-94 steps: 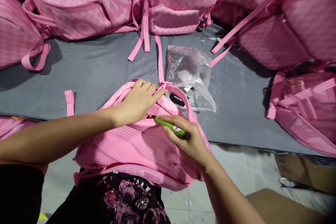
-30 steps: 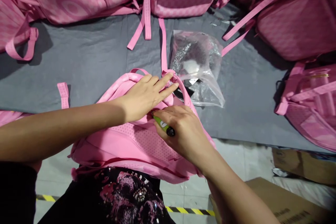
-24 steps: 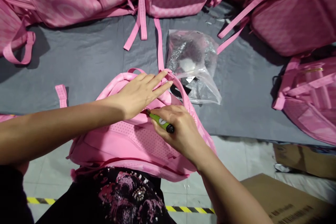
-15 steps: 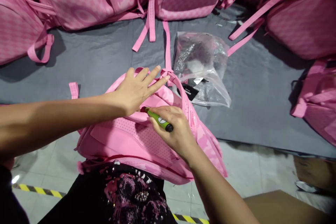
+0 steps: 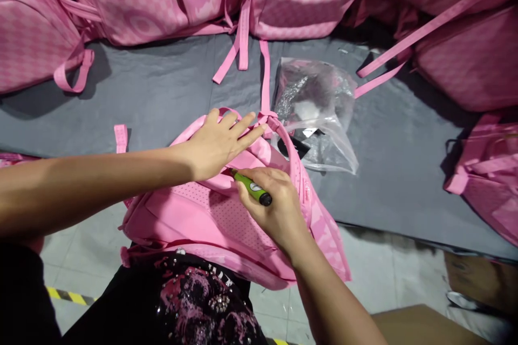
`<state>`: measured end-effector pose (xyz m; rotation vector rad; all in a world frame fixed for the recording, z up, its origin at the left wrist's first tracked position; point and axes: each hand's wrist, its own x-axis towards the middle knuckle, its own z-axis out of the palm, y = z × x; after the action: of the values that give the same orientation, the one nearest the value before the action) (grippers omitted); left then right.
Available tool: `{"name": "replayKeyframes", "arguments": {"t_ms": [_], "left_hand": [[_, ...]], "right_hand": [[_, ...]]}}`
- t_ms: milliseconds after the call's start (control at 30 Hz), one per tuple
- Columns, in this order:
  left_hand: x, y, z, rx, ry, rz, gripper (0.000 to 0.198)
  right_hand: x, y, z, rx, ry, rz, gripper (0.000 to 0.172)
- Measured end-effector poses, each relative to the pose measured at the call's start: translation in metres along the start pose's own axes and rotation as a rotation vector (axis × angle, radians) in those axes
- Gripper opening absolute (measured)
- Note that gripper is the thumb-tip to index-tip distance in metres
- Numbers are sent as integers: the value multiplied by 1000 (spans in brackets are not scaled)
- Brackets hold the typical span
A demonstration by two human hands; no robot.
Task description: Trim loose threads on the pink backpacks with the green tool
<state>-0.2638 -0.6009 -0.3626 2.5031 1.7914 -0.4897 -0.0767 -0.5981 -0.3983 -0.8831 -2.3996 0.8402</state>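
A pink backpack (image 5: 170, 218) lies at the table's near edge, its dotted back side facing up and its lower part against my body. My left hand (image 5: 218, 143) rests flat on its upper part, fingers spread toward the top loop. In my right hand (image 5: 277, 205) is a green marker (image 5: 251, 187) with a black end, gripped between thumb and fingers. The marker's tip points down-left at the backpack fabric just below my left hand; whether it touches is hard to see. Beside the backpack's top lies a clear plastic bag (image 5: 319, 91) with dark tags in it.
Several pink backpacks (image 5: 133, 5) line the back of the grey-covered table (image 5: 170, 75), with straps hanging forward. Another pink bag (image 5: 489, 172) sits at the right edge. Below right are a cardboard box (image 5: 429, 326) and tiled floor with yellow-black tape (image 5: 70, 296).
The whole view has shifted slightly. My left hand stays spread on the backpack, and my right hand keeps the marker at about the same place on the fabric.
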Motion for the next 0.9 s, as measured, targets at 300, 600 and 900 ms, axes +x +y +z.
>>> {"name": "replayKeyframes", "arguments": {"t_ms": [300, 600, 900], "left_hand": [[-2, 2, 21, 59, 155, -23, 98], [-15, 3, 7, 93, 31, -43, 110], [-37, 18, -2, 178, 95, -180, 100]], "right_hand": [[6, -19, 8, -134, -29, 99, 10], [1, -17, 16, -114, -46, 107, 6], [-17, -12, 8, 117, -11, -36, 11]]}}
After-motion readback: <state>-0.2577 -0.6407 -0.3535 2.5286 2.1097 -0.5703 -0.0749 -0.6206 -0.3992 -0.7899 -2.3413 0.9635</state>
